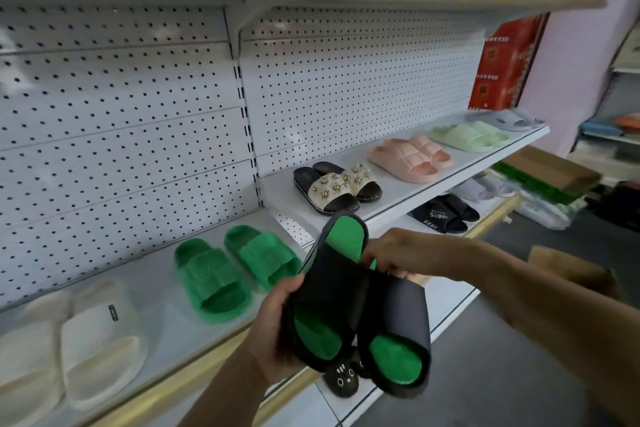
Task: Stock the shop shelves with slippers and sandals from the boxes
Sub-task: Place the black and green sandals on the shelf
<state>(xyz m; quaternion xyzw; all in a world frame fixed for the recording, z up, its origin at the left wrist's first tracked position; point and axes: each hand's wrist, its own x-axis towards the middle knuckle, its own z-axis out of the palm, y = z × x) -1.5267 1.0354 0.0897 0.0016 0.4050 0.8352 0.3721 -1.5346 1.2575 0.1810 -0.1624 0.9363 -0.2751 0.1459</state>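
- The pair of black slippers with green insoles (356, 308) is hanging in the air in front of the shelf (391, 189), not yet resting on it, just right of the green slippers (239, 270) and below the jewelled black sandals (337, 187).
- The two slippers are overlapping and being held by separate hands, so one could be slipping loose and dropping to the lower shelf, where a small dark shoe with a face print (341, 380) is sitting directly underneath.
- The free gap between the green pair and the jewelled pair is looking narrow; setting the new pair down carelessly could be nudging either neighbour out of line.
- The left hand (277, 326) is reaching up from below, thumb and fingers curling round the side of the nearer slipper and gripping it.
- The right hand (391, 253) is coming in from the right with the forearm stretching across the view, fingers bending down and pinching the top edge of the other slipper.
- Both wrists are angling toward the shelf, toes of the slippers pointing at it.
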